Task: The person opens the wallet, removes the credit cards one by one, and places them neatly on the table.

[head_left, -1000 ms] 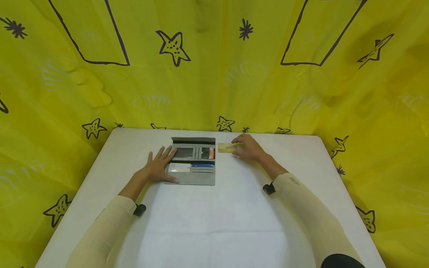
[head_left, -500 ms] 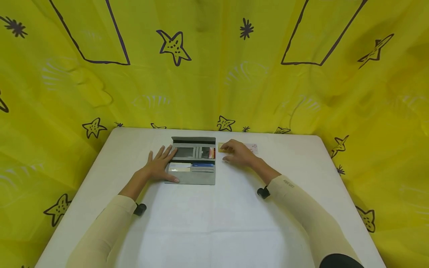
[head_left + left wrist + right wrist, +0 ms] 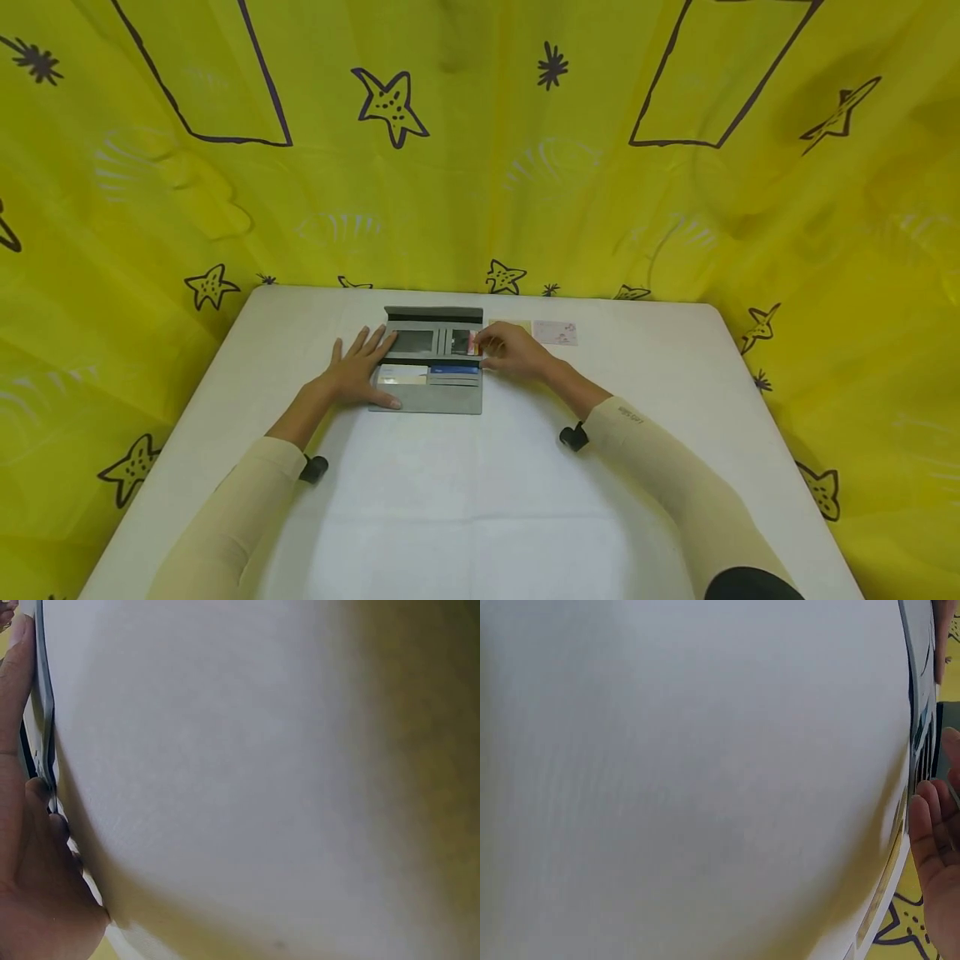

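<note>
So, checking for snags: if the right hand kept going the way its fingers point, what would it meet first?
Probably the red card in the open grey wallet; the right hand is nearly there.

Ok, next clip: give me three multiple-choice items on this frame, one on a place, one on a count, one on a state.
1. Where does the left hand rest?
A. on the wallet's left edge
B. on the loose cards
C. off the table

2. How many loose cards lie right of the wallet?
A. none
B. two
C. five

3. The wallet is:
A. folded shut
B. standing upright
C. lying open flat

Answers: 1 A, fingers spread flat on its left side. 2 B, a yellowish and a pale one lie side by side. 3 C, its slots face up under the right hand.
</note>
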Motion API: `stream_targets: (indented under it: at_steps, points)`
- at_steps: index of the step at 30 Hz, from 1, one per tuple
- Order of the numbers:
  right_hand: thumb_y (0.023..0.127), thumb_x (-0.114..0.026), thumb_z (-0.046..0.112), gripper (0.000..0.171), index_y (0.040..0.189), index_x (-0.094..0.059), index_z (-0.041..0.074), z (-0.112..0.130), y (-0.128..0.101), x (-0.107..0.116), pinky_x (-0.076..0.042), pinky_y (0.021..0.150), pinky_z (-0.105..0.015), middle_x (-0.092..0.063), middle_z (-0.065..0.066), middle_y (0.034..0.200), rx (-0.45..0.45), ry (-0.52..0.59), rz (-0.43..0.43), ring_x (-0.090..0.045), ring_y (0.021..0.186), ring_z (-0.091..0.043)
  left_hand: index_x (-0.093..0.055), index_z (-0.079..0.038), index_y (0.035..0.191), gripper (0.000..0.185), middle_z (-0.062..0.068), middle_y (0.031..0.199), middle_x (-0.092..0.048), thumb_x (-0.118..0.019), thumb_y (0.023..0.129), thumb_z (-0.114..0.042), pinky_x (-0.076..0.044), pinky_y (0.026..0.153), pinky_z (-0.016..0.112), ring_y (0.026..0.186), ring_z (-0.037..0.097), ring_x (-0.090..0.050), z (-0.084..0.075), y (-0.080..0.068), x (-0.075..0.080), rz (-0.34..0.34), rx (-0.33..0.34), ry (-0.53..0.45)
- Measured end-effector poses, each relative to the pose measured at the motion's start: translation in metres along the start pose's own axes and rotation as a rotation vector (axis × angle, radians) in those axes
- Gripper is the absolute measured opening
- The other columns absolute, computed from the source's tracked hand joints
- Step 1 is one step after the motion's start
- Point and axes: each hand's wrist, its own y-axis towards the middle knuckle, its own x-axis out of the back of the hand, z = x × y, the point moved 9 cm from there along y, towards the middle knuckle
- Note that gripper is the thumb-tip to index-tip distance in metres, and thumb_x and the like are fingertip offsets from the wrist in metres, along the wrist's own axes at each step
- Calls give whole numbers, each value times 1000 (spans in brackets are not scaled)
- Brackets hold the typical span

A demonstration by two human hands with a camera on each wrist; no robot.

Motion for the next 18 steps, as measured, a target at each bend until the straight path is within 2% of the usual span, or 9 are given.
stream_targets:
  at_steps: [6, 13, 18]
  points:
    - [91, -83, 6, 36, 124, -71, 0, 13, 5, -11, -54, 96, -33, -69, -8, 115, 10, 5, 24, -65, 105, -22, -11, -11, 170, 135, 17, 176, 3, -83, 73, -72, 11, 117, 75, 159, 44, 8, -2, -2, 1, 2, 4, -1]
    - [90, -84, 5, 38, 126, -71, 1, 20, 11, -25, -56, 91, -28, -69, -8, 118, -8, 15, 76, -66, 105, -20, -13, -9, 169, 134, 18, 175, 0, -85, 73, -70, 10, 116, 76, 159, 46, 6, -4, -2, 2, -9, -5, -16]
    - [89, -85, 5, 37, 123, -71, 1, 23, 13, -31, -56, 90, -28, -70, -9, 117, 6, -30, 78, -67, 104, -21, -13, -9, 169, 133, 18, 175, 1, -86, 74, -67, 10, 116, 76, 159, 45, 7, -5, -3, 2, -7, 2, -12]
